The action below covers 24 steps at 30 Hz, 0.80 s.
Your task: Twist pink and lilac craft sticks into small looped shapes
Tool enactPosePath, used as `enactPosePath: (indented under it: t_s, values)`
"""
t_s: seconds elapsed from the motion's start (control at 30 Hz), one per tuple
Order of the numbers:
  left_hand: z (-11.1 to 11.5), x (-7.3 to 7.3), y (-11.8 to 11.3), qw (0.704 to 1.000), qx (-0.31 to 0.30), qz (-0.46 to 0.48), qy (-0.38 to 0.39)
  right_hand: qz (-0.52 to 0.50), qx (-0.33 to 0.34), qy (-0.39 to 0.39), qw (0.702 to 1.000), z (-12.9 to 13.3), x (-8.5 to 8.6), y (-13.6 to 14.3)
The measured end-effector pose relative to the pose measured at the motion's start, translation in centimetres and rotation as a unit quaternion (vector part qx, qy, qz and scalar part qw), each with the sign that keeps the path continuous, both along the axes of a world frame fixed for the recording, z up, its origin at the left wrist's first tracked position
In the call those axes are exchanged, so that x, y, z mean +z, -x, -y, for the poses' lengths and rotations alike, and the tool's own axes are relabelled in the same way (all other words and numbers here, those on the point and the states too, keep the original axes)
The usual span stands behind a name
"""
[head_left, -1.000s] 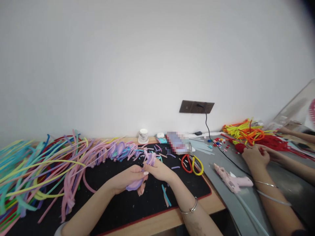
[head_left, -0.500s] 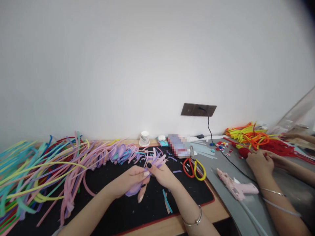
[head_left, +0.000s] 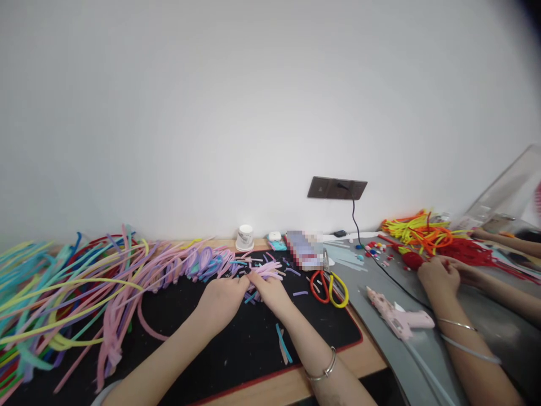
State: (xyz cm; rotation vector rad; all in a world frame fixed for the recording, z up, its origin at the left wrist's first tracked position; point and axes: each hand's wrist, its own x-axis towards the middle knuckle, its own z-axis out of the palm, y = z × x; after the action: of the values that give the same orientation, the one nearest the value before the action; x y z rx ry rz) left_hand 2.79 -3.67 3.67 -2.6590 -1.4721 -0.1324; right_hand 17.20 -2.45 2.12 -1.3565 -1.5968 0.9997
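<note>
My left hand (head_left: 224, 301) and my right hand (head_left: 269, 290) meet over the black mat (head_left: 236, 361), thumbs close together. Both are closed on a bundle of pink and purple fuzzy stems (head_left: 269, 270), whose cut ends fan out beyond my right fingers. The lower part of the bundle is hidden behind my hands. Short stem scraps lie on the mat around it, and two thin strips, blue and pink (head_left: 283, 344), rest nearer me. Scissors (head_left: 328, 288) with one red and one yellow handle lie to the right of my right hand.
Long coloured stems (head_left: 93, 304) cover the left side. A paper cup (head_left: 245, 237) stands by the wall. Rightward are a pink glue gun (head_left: 399, 316), a black cord (head_left: 393, 277), pompoms and red, yellow and orange stems (head_left: 426, 231). Another person's hands (head_left: 442, 276) hold something red.
My hands have drawn level and turned, knuckles up, so the bundle's purple lower part no longer shows. The whole view has shifted slightly.
</note>
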Motion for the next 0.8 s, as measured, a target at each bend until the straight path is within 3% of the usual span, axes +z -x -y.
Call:
enactPosePath:
  t_s: [0.1,0.17,0.23,0.27,0.33,0.47,0.53,0.6,0.63,0.67,0.7,0.73,0.8]
  values:
    - [0.0,0.1,0.1,1.000,-0.005,0.003,0.017,-0.033,0.006,-0.022,0.999,-0.3,-0.2,-0.1]
    - [0.0,0.2,0.3,0.997,-0.013,0.043,0.056,-0.062,0.052,-0.039,0.996,-0.4,-0.2,-0.2]
    - [0.0,0.2,0.6,0.979,-0.040,0.147,0.134,-0.091,0.119,-0.038,0.988,-0.3,0.1,-0.3]
    - [0.0,0.2,0.8,0.956,-0.056,0.219,0.186,-0.101,0.148,-0.031,0.983,-0.1,0.3,-0.4]
    - [0.1,0.1,1.1,0.873,-0.081,0.368,0.309,-0.111,0.169,-0.014,0.979,0.3,0.8,-0.5]
    - [0.5,-1.0,0.8,0.640,-0.110,0.556,0.519,-0.115,0.142,0.009,0.983,1.3,1.3,-0.7]
    - [0.8,-1.8,0.2,0.536,-0.117,0.620,0.561,-0.110,0.140,0.017,0.984,1.4,1.0,-0.8]
    - [1.0,-2.4,-0.4,0.471,-0.115,0.659,0.575,-0.108,0.124,0.016,0.986,1.2,0.2,-0.8]
    - [1.0,-2.5,-0.6,0.465,-0.111,0.663,0.576,-0.115,0.108,0.013,0.987,0.9,-0.2,-0.8]
    - [0.8,-2.6,-0.7,0.482,-0.106,0.658,0.569,-0.129,0.091,0.012,0.987,0.6,-0.6,-0.7]
    - [0.6,-2.5,-0.6,0.519,-0.100,0.645,0.552,-0.149,0.073,0.015,0.986,0.3,-1.0,-0.6]
    - [0.3,-2.3,-0.4,0.576,-0.092,0.624,0.520,-0.169,0.059,0.026,0.983,0.0,-1.2,-0.5]
    - [-0.2,-1.6,0.2,0.726,-0.073,0.554,0.401,-0.201,0.059,0.073,0.975,-0.6,-1.5,-0.3]
